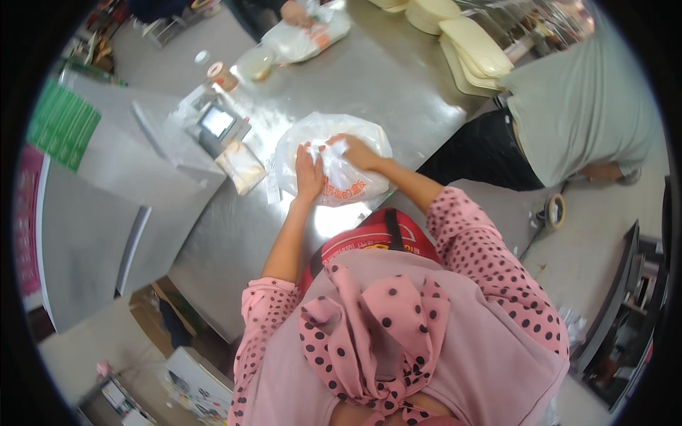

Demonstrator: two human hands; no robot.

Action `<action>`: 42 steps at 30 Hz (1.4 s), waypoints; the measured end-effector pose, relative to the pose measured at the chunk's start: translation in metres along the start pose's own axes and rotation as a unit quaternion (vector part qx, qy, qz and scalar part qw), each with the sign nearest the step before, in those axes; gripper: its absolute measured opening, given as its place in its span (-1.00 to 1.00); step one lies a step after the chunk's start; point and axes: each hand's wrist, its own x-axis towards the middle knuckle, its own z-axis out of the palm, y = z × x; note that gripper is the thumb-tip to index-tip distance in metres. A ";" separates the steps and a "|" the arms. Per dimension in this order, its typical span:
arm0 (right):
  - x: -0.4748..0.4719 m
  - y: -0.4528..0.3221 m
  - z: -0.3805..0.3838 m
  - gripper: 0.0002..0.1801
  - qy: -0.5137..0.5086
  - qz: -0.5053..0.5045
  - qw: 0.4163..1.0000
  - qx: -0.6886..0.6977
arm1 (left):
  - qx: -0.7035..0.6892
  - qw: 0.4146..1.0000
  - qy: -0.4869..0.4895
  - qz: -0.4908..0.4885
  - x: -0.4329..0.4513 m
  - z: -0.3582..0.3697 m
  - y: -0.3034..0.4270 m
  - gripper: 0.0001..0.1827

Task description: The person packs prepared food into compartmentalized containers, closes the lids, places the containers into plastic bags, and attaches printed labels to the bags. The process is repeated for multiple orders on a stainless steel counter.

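A white plastic carrier bag (367, 183) with orange writing lies on the stainless steel table (405, 90) in front of me, its contents showing only as pale shapes. My left hand (309, 173) rests against the bag's left side, fingers pointing away from me. From the right, my right hand (358, 153) reaches over the top and holds gathered plastic near the middle. Whether the left fingers also pinch the plastic is hard to tell. A paper slip (273, 186) lies just left of the bag.
Left of the bag are a small device with a screen (217, 122), a packet (241, 168) and a roll (222, 76). A co-worker's hand (298, 15) touches another bag (306, 37). Cream container lids (474, 50) are stacked at back right, beside a person (565, 117).
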 end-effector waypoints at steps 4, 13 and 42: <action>0.010 -0.001 -0.051 -0.76 0.160 0.191 0.943 0.220 | -0.419 0.811 0.132 -0.386 -0.010 -0.027 0.015 -0.84; 0.033 -0.021 -0.075 -0.72 0.131 0.321 0.831 0.435 | -0.791 0.545 0.098 -0.258 -0.024 -0.044 0.043 -0.83; 0.011 -0.081 -0.072 -0.63 -0.151 0.037 0.964 0.215 | -0.699 0.685 -0.057 -0.199 0.009 -0.028 0.095 -0.63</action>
